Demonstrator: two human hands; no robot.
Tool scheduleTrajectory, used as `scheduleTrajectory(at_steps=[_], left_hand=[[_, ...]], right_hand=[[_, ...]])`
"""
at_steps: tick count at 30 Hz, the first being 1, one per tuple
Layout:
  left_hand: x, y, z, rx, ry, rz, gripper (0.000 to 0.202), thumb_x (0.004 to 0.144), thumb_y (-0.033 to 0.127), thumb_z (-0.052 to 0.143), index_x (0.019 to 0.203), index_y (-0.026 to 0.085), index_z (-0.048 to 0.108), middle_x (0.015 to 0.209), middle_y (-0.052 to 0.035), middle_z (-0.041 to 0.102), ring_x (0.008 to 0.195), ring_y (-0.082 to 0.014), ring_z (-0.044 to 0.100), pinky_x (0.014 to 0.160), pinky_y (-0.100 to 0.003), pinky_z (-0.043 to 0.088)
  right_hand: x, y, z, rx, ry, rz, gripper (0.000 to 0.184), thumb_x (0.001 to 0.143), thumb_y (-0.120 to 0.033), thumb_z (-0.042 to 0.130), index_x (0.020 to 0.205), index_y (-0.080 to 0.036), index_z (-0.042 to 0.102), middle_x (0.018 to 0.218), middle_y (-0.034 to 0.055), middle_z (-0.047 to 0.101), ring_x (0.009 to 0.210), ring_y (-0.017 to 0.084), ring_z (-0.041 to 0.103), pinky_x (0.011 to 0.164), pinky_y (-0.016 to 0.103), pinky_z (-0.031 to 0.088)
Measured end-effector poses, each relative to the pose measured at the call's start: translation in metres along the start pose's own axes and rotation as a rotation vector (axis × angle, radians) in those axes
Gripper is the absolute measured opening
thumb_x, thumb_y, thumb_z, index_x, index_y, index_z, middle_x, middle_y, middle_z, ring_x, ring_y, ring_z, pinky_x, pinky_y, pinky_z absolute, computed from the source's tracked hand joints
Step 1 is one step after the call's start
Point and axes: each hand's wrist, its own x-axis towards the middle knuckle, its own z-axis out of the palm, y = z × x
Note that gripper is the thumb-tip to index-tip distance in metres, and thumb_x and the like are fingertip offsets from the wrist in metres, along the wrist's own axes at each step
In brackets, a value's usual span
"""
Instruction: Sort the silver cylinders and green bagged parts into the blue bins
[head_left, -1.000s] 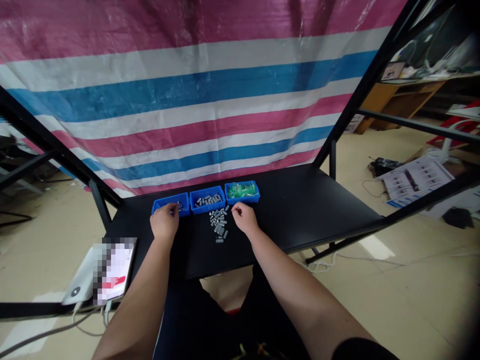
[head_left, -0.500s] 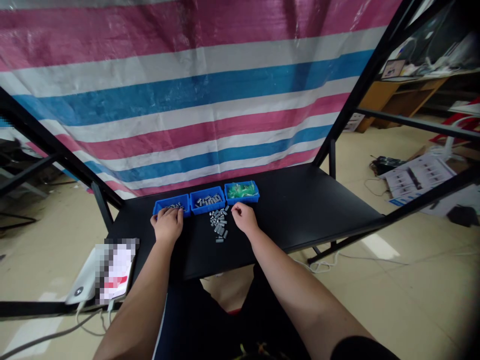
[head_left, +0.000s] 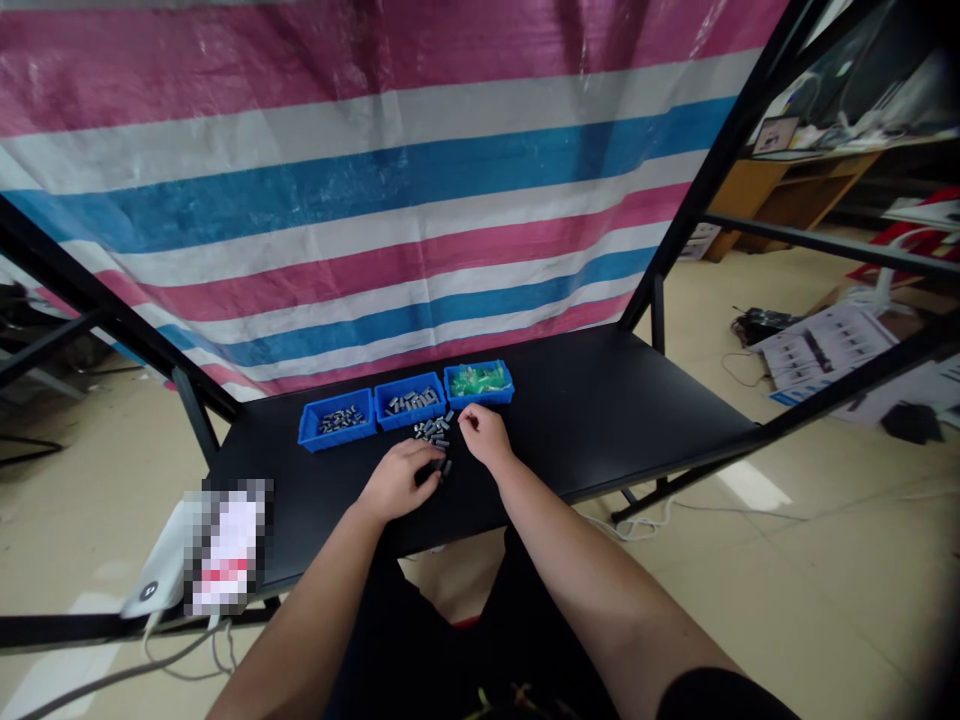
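Note:
A loose pile of small grey cylindrical parts [head_left: 433,430] lies on the black table [head_left: 600,410]. My left hand [head_left: 399,478] rests on the near end of that pile, fingers curled over some parts. My right hand [head_left: 484,435] sits just right of the pile, fingertips pinched together; what they hold is too small to see. Behind the pile stand three blue bins: the left bin [head_left: 335,420] and middle bin [head_left: 409,400] hold grey parts, the right bin [head_left: 478,383] holds green parts.
A striped pink, white and blue tarp [head_left: 360,190] hangs behind the table. Black frame bars [head_left: 112,310] slope down on both sides. A white device with a blurred screen [head_left: 217,545] lies at the table's left front corner. Papers and cables litter the floor at right.
My left hand has left the left blue bin and moved right and nearer, onto the pile of grey parts. My right hand has stayed beside the pile.

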Motion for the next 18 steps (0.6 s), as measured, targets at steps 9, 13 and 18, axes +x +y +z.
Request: scheduleTrajectory(at_steps=[9,13,18], left_hand=[[-0.028,0.013,0.015,0.135,0.003,-0.048,0.023,0.093,0.029,0.059,0.112,0.026,0.071,0.114,-0.0075,0.070,0.106,-0.0241,0.061,0.093,-0.042,0.050],[-0.038,0.011,0.023,0.168,0.045,-0.129,0.020,0.098,0.031,0.053,0.106,0.026,0.071,0.112,-0.0068,0.070,0.103,-0.0231,0.062,0.088,-0.041,0.049],[-0.033,-0.005,0.026,0.162,0.109,-0.190,0.018,0.098,0.028,0.052,0.106,0.023,0.067,0.107,-0.0076,0.071,0.100,-0.0241,0.063,0.090,-0.042,0.051]], right_hand=[[0.001,0.002,0.001,0.016,-0.003,-0.006,0.015,0.082,-0.019,0.052,0.077,-0.022,0.066,0.072,-0.0014,0.067,0.063,0.014,0.058,0.064,0.024,0.042],[0.001,0.002,0.001,0.012,0.007,-0.010,0.015,0.081,-0.019,0.053,0.077,-0.022,0.066,0.071,-0.0019,0.066,0.062,0.014,0.057,0.064,0.024,0.042],[0.000,0.001,0.000,0.004,-0.004,0.003,0.014,0.082,-0.019,0.053,0.078,-0.022,0.067,0.073,-0.0014,0.067,0.063,0.014,0.058,0.064,0.024,0.042]])
